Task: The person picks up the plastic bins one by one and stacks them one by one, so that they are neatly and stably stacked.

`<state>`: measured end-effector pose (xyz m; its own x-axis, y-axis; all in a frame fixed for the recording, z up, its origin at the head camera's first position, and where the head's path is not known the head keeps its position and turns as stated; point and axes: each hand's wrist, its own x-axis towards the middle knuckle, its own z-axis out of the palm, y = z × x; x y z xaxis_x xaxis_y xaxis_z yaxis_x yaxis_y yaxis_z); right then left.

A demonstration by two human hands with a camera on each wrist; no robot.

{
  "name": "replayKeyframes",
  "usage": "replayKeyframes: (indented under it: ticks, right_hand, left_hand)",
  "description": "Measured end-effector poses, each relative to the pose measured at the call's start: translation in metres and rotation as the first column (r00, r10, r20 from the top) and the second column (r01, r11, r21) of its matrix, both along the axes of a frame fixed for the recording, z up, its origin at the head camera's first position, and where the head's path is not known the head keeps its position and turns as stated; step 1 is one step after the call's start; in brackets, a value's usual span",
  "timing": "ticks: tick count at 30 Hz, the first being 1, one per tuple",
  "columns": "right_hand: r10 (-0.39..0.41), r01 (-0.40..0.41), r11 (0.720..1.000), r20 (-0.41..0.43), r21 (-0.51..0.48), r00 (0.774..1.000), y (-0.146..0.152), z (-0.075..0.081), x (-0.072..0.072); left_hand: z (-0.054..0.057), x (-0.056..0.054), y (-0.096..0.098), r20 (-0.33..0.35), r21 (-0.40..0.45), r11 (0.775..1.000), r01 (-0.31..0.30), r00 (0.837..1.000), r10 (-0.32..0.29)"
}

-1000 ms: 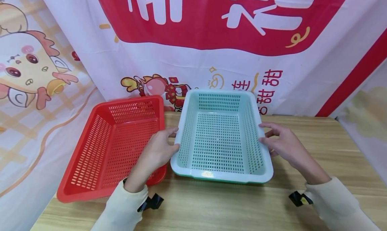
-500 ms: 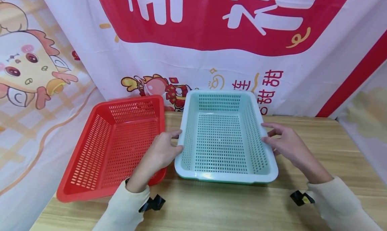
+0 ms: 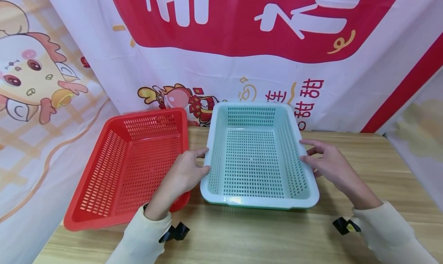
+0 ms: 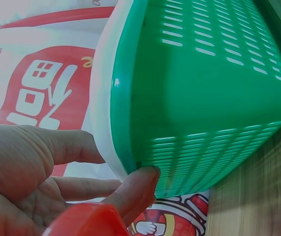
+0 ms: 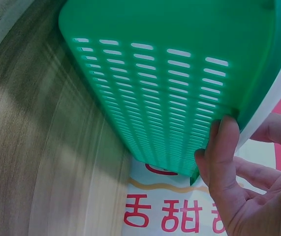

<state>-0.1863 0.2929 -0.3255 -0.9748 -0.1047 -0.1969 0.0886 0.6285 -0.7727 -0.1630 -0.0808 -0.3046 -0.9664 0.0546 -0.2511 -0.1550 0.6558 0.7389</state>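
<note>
A plastic basket [image 3: 250, 162] with slotted walls stands upright on the wooden table, pale mint inside and green outside. My left hand [image 3: 188, 171] grips its left rim; in the left wrist view the thumb [image 4: 74, 146] is at the pale rim and a fingertip [image 4: 145, 179] presses the green side under it. On the opposite side my right hand [image 3: 328, 166] holds the right rim the same way, its fingers [image 5: 224, 142] against the green wall below the edge. Nothing lies inside this basket.
Left of the mint basket, a red slotted basket [image 3: 107, 171] stands at an angle, partly behind my left forearm. A printed cloth [image 3: 221, 75] hangs behind the wooden table [image 3: 256, 237], with another patterned cloth [image 3: 52, 141] along the left.
Both hands and the mint basket have shifted slightly right since a second ago. Over the last half second they have stayed almost still. The red basket has kept its place.
</note>
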Motion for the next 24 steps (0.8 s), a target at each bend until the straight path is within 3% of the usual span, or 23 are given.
replayKeyframes:
  ticks: [15,24]
  right_hand:
    - [0.018,-0.018,1.000,-0.003,-0.001,1.000,-0.001,0.002,0.000]
    - [0.010,-0.008,0.997,-0.031,0.082,0.999,-0.004,0.007,0.000]
  left_hand:
    - [0.001,0.001,-0.003,-0.007,-0.002,1.000,-0.018,1.000,0.018]
    - [0.005,0.007,-0.013,-0.051,-0.009,1.000,-0.013,0.999,0.012]
